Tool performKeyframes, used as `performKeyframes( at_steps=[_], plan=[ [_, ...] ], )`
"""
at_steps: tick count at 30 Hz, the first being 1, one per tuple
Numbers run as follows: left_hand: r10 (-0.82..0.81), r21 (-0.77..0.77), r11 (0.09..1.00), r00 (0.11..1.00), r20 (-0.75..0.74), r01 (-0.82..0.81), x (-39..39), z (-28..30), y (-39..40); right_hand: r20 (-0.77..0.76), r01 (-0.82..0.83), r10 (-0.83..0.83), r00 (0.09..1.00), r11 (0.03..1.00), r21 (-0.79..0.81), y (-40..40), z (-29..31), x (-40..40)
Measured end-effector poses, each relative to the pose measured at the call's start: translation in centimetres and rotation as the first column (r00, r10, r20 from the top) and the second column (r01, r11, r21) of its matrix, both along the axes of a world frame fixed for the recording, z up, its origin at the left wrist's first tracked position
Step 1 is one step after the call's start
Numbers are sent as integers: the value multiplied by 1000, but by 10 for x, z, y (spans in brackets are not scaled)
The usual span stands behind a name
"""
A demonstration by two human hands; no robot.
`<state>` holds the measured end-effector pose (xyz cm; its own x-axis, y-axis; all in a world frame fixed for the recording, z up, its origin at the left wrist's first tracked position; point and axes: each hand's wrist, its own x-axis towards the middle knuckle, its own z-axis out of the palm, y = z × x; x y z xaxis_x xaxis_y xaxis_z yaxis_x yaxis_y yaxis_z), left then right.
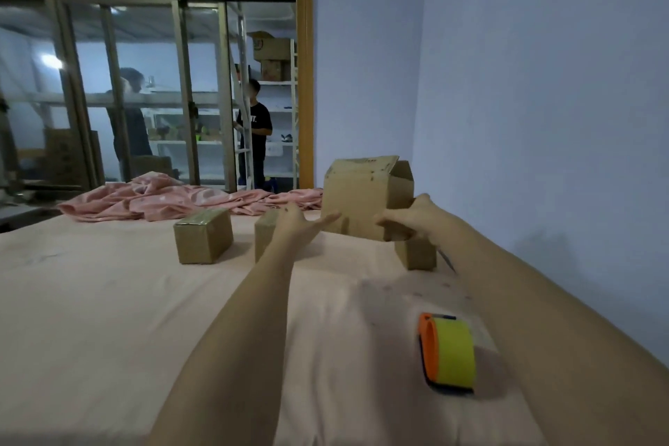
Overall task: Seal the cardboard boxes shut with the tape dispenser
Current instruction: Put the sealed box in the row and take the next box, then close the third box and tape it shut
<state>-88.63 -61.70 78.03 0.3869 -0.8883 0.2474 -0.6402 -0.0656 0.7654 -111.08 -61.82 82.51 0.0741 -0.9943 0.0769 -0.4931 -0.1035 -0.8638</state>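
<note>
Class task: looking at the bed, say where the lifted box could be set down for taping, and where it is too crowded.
Free: the wide bare sheet left of the left forearm, in front of the taped box; also a smaller patch between the forearms, beyond the tape dispenser. Crowded: the far strip, where small boxes sit before the pink blanket, under the lifted box.

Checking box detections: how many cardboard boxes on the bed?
4. Open box held up by right hand; taped box at left; middle box partly behind left hand; small box under the held one. More may be hidden.
</note>
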Motion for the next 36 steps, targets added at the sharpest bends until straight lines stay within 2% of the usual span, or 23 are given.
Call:
performKeyframes(
  at_steps=[3,6,8,10,13,17,21,27,30,36],
  plan=[
    [-183,-110,981,959,-218,162,-21,17,11,95,-170,168,981,985,23,14,7,-26],
    [-400,-237,914,828,-392,329,-35,29,29,229,-307,301,926,952,-9,26,13,-48],
    [-479,-288,877,746,-462,385,-42,30,41,276,-339,332,902,940,-23,31,14,-59],
    [-505,-326,862,710,-491,388,-48,25,53,274,-352,343,898,936,-18,34,12,-62],
    [-484,-354,869,739,-469,346,-54,11,69,205,-292,313,927,948,-126,47,3,-57],
    [-490,-377,856,788,-372,354,-56,-18,97,277,-197,308,910,911,-363,82,-24,-52],
    [-475,-385,863,787,-395,328,-57,-59,130,272,-203,317,909,905,-374,109,-63,-60],
    [-442,-339,889,765,-469,306,-64,-122,161,183,-262,320,930,923,-282,123,-116,-61],
    [-399,-322,910,769,-500,262,-72,-142,167,247,-253,329,911,922,-294,120,-127,-63],
    [-334,-333,927,790,-514,174,-79,-159,164,216,-309,395,893,887,-344,114,-127,-61]
  ],
)
